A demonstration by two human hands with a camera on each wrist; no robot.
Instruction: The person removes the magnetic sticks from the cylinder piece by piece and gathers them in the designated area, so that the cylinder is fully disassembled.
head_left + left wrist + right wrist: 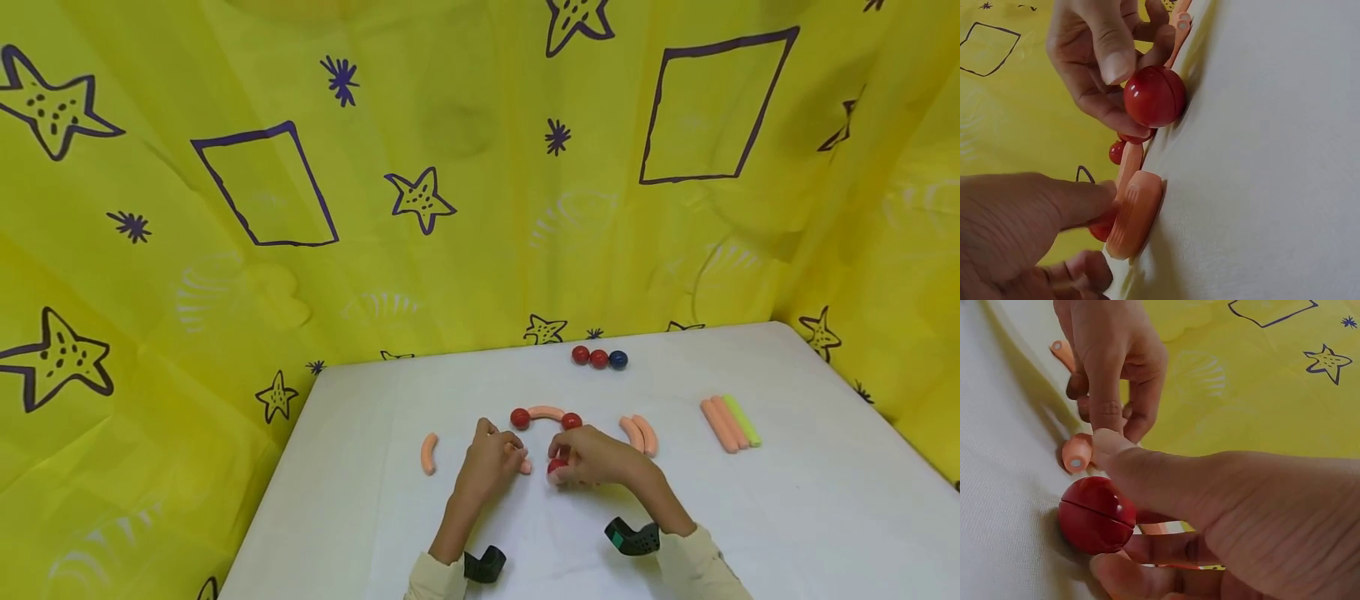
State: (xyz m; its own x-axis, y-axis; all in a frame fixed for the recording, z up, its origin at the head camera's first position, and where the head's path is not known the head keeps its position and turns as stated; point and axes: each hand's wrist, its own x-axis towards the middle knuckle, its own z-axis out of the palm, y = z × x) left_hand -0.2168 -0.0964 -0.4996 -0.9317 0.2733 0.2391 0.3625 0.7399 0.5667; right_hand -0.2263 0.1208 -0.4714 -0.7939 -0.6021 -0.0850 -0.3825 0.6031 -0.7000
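Note:
My left hand [489, 460] pinches a curved orange stick [1136, 215] lying on the white table; in the head view its end pokes out past the fingers. A red ball [1097, 514] sits at the table surface between the thumb and fingers of my right hand [596, 454], which holds it a short gap from the stick's end. Just beyond both hands, another curved orange stick [546, 412] runs between a red ball [520, 418] on its left and a red ball [572, 420] on its right, touching or nearly touching them.
Two curved orange sticks [639, 435] lie right of my right hand, one curved stick [428, 453] far left. Straight orange sticks [722, 425] and a green stick [742, 421] lie farther right. Two red balls [589, 357] and a blue ball [618, 360] stand near the yellow curtain [480, 275].

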